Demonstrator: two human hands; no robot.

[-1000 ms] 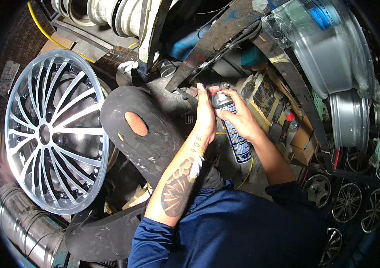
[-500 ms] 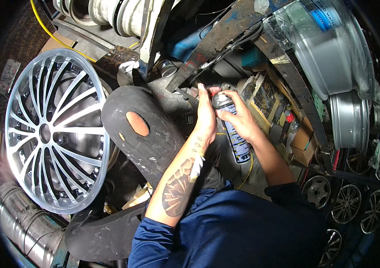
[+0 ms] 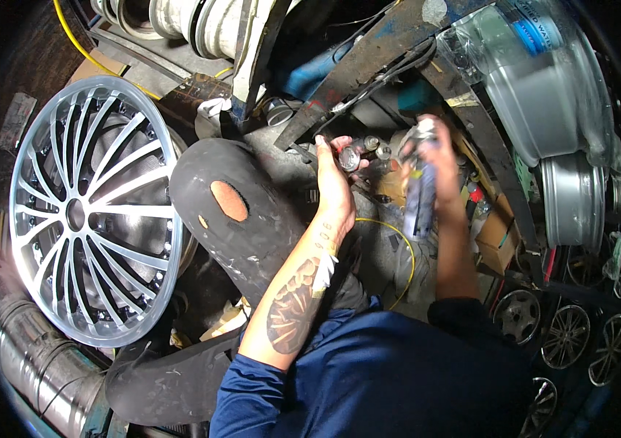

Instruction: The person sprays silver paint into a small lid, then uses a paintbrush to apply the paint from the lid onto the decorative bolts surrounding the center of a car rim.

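My right hand (image 3: 445,164), smeared by motion, is wrapped round an aerosol spray can (image 3: 420,201) with a dark label, held upright off to the right. My left hand (image 3: 334,186) is in front of my knee, its fingers curled round a small round cap (image 3: 350,158) that looks like a spray-can cap. Its round face points up toward me; I cannot make out what is inside. To my left stands a multi-spoke alloy wheel (image 3: 75,214) with bright machined spokes and dark recesses, apart from both hands.
Small bottles (image 3: 377,148) stand beyond my left hand. A dark metal frame (image 3: 369,66) slants across the far side. Silver wheel barrels (image 3: 573,197) are stacked at right, above a cardboard box (image 3: 496,232). A yellow hose (image 3: 410,255) curves over the floor. A metal cylinder (image 3: 33,343) lies near left.
The spray can has moved right, away from my left hand, carried by my right hand. The round cap now shows in my left hand, which has barely moved.
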